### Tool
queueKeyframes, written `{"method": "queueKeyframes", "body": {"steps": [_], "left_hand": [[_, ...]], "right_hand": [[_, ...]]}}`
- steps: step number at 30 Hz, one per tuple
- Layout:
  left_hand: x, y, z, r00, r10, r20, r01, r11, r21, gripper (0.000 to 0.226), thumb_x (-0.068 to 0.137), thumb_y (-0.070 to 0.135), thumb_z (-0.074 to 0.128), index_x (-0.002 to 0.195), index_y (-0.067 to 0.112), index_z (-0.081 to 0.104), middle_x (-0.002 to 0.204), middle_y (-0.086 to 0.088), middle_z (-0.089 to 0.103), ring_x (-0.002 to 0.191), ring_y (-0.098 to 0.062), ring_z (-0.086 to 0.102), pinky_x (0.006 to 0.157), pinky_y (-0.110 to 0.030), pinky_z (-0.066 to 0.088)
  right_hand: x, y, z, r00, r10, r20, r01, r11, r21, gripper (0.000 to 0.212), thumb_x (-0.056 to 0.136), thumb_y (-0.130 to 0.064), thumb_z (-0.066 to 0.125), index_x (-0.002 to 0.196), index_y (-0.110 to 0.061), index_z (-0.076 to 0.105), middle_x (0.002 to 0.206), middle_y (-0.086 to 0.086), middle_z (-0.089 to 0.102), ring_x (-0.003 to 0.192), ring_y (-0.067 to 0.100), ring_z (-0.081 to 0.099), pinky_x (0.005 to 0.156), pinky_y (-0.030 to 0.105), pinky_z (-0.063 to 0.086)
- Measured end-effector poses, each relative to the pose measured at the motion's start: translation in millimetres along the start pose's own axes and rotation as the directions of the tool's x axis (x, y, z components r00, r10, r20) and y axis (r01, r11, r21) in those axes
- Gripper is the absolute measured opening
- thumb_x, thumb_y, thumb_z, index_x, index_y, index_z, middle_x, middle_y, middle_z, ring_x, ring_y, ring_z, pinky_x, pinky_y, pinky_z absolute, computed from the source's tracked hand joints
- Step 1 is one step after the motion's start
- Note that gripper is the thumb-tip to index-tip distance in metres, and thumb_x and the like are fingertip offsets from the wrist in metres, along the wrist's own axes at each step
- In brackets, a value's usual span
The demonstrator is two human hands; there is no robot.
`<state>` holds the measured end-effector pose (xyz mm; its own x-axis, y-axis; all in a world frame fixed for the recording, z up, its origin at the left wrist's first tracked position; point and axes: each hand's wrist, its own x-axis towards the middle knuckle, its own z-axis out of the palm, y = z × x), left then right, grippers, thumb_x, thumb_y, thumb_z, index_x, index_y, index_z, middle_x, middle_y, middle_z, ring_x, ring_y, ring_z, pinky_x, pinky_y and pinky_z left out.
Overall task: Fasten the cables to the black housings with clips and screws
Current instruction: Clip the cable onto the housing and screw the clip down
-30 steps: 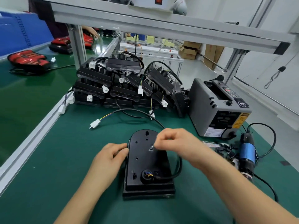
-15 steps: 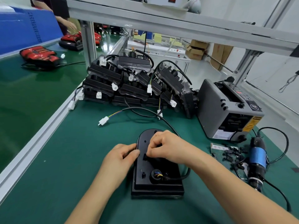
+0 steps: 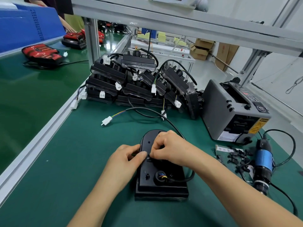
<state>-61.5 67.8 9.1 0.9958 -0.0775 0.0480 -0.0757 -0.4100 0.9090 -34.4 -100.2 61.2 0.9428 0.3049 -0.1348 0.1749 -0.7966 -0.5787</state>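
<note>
Found the black housing lying flat on the green mat, close to the near edge of the bench. Noted the cable leaving a round port low on the housing, looping out to the right, passing beneath the right hand and arcing away to a white connector resting on the mat. Saw the left hand gripping the housing's left edge, fingers curled, thumb laid on the top face. Saw the right hand's fingers curled tight, tips pressed down at the housing's middle just beside the left thumb; could not tell the thing pinched there, if any, the tips being hidden. Spotted a pile of housings behind, a grey tape dispenser to the right, loose black clips and a blue electric screwdriver in front of it.
</note>
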Motion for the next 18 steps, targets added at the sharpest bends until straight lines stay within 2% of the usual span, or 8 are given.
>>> {"method": "queueKeyframes", "body": {"steps": [2,5,8,11,13,16,18], "left_hand": [[-1.5,3.0,0.8,1.0,0.008,0.019,-0.009,0.999,0.04,0.013,0.08,0.037,0.068,0.084,0.048,0.064,0.086,0.01,0.053,0.078,0.009,0.051,0.063,-0.003,0.035],[-2.7,4.9,1.6,0.999,-0.018,0.029,0.016,0.997,0.07,0.014,0.077,0.037,0.069,0.089,0.044,0.066,0.089,0.008,0.053,0.08,0.006,0.052,0.063,-0.005,0.035],[-3.1,9.9,1.3,0.998,-0.044,0.048,0.042,0.998,0.051,0.019,0.076,0.035,0.069,0.088,0.049,0.064,0.095,0.007,0.055,0.087,-0.001,0.056,0.074,-0.015,0.043],[-3.3,13.4,2.0,0.996,-0.064,0.06,0.061,0.997,0.037,0.025,0.077,0.033,0.07,0.1,0.04,0.069,0.103,0.003,0.06,0.093,-0.01,0.06,0.087,-0.031,0.049],[-3.5,15.4,1.1,0.994,-0.072,0.082,0.07,0.997,0.025,0.029,0.076,0.035,0.07,0.105,0.034,0.069,0.105,0.0,0.062,0.096,-0.014,0.061,0.09,-0.036,0.049],[-7.0,15.0,-0.1,0.995,-0.066,0.074,0.066,0.998,0.004,0.03,0.084,0.031,0.066,0.114,0.035,0.064,0.11,0.003,0.057,0.102,-0.013,0.057,0.096,-0.033,0.045],[-15.4,13.0,-0.6,0.999,0.047,0.027,-0.05,0.99,0.131,0.037,0.094,0.019,0.053,0.128,0.034,0.055,0.115,0.009,0.05,0.109,-0.012,0.049,0.099,-0.029,0.039]], "right_hand": [[0.4,0.0,0.3,1.0,-0.001,-0.008,0.001,1.0,-0.023,0.024,0.077,-0.024,0.068,0.055,-0.031,0.06,0.082,-0.01,0.056,0.094,0.012,0.048,0.073,0.02,0.038],[-0.2,-1.3,-0.1,1.0,-0.001,-0.015,0.0,0.999,-0.054,0.025,0.077,-0.025,0.069,0.056,-0.031,0.058,0.083,-0.009,0.056,0.1,0.012,0.046,0.08,0.024,0.043],[-1.6,-2.4,-0.3,1.0,-0.005,-0.002,0.004,0.994,-0.105,0.022,0.079,-0.027,0.068,0.06,-0.03,0.056,0.087,-0.011,0.054,0.105,0.011,0.042,0.088,0.028,0.043],[-2.3,-3.4,-1.1,1.0,-0.007,0.006,0.008,0.989,-0.145,0.018,0.079,-0.03,0.067,0.065,-0.03,0.056,0.087,-0.011,0.053,0.103,0.011,0.04,0.087,0.028,0.042],[-2.1,-4.0,-1.9,1.0,0.003,-0.003,-0.004,0.986,-0.165,0.019,0.079,-0.031,0.068,0.067,-0.031,0.053,0.087,-0.012,0.051,0.1,0.01,0.038,0.083,0.027,0.041],[-3.5,-3.3,-3.1,1.0,0.006,-0.012,-0.007,0.99,-0.143,0.02,0.081,-0.027,0.067,0.07,-0.033,0.051,0.089,-0.012,0.051,0.102,0.012,0.04,0.082,0.025,0.036],[-9.2,0.2,-5.0,0.999,-0.002,-0.041,-0.002,0.995,-0.103,0.016,0.084,-0.019,0.062,0.076,-0.033,0.058,0.091,-0.013,0.052,0.107,0.014,0.042,0.087,0.024,0.036]]}}
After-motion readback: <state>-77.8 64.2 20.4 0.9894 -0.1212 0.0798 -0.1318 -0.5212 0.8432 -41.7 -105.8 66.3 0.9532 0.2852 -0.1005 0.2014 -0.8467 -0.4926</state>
